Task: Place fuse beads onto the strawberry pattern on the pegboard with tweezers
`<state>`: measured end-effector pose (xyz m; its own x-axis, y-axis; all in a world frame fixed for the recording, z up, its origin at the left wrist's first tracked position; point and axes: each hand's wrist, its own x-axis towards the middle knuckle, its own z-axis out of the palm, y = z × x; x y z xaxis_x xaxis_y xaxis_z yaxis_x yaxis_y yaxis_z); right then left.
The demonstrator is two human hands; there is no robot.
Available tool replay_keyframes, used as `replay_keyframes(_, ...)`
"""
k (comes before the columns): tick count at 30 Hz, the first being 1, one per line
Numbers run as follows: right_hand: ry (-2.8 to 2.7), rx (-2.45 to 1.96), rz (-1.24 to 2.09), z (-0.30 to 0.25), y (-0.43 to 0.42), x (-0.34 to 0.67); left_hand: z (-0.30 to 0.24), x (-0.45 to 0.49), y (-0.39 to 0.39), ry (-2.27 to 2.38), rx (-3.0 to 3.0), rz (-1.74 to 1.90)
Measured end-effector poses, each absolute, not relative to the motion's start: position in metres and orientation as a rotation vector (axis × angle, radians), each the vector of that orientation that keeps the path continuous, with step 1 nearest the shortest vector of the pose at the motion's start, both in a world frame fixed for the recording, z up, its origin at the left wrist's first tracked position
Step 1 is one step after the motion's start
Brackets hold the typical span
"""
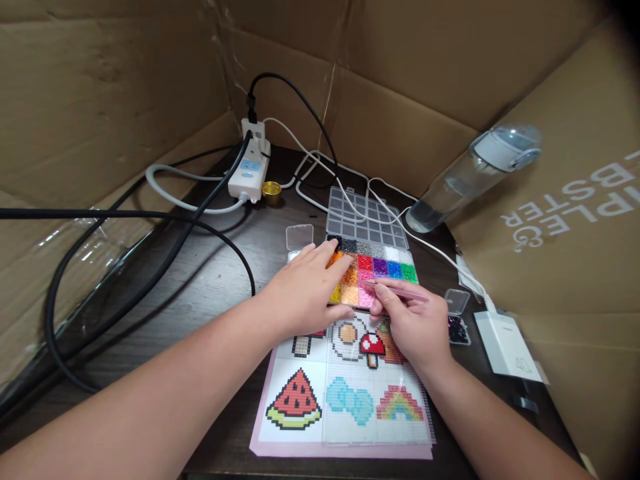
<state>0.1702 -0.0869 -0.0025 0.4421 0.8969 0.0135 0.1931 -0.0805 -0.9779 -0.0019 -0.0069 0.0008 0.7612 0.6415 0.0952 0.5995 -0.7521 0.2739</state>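
Note:
My left hand (310, 285) lies with its fingers spread over the left side of a compartment box of small coloured beads (381, 267). Its thumb is by the box's front edge. In my right hand (417, 323) I grip pink tweezers (400, 289), tips over the pink beads at the front. Whether a bead sits between the tips is too small to tell. Nearer to me, a clear pegboard (373, 433) overlaps a pattern sheet (270, 393) with a watermelon picture (295, 403). A red and white bead mushroom (373, 348) shows on the board, below my hands.
The box's clear lid (367, 217) is folded back. A small black-bead case (457, 330) and white charger (507, 347) stand at right. A water bottle (465, 177), power strip (250, 170), gold cup (271, 192) and loose cables (170, 213) lie behind, within cardboard walls (400, 93).

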Motion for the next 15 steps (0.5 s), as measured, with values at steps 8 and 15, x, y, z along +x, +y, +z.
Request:
replay_keyframes(8, -0.992, -1.579, 0.777, -0.0004, -0.0869, 0.1695, 0.0017, -0.0018, -0.0065, 0.973, 2.713, 0.269)
replay_keyframes(15, -0.972, -1.582, 0.775, -0.0006, -0.0861, 0.1692, 0.0008, -0.0025, -0.0069, 0.960, 2.689, 0.289)
